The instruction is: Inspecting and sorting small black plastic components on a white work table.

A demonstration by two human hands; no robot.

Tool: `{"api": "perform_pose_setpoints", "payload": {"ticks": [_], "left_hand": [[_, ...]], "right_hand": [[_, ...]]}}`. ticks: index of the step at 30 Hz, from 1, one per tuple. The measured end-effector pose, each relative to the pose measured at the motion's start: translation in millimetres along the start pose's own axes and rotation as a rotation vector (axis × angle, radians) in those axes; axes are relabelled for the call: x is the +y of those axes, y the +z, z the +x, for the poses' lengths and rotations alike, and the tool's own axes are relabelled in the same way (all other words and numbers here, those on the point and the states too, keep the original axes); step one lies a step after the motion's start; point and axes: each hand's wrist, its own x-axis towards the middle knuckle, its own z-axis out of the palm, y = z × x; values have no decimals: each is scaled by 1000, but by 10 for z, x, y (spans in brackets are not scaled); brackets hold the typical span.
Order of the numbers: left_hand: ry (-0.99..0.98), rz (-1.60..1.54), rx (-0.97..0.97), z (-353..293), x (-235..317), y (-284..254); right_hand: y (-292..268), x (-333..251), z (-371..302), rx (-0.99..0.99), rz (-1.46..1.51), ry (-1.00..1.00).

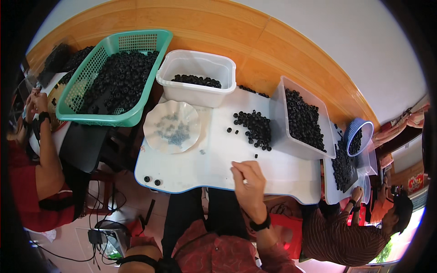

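My right hand (pixel 249 185), with a black band at its wrist, is over the front edge of the white table (pixel 218 159). Its fingers are curled together; a small whitish spot shows between them, too small to name. Of my left arm only a piece with a black strap shows at the lower edge, and the hand is out of sight. Beyond my right hand lies a loose pile of small black ring-shaped parts (pixel 257 129). A scalloped white plate (pixel 152 136) to the left holds many tiny grey pieces. Two black parts (pixel 152 180) rest at the front left corner.
At the back stand a white tub (pixel 198 96) and, to its right, a translucent bin (pixel 291 141), both holding black parts. A green basket (pixel 123 119) of them is at left. Co-workers sit on both sides, beside a blue basket (pixel 353 128) at right. Cables (pixel 98 227) hang lower left.
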Motion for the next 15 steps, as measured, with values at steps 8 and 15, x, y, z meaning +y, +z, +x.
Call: {"api": "perform_pose_setpoints", "payload": {"ticks": [8, 15], "left_hand": [[26, -90, 371, -518, -264, -138], [-386, 136, 759, -1057, -729, -617]], "right_hand": [[679, 347, 110, -225, -122, 23], [852, 272, 181, -364, -305, 105]]}}
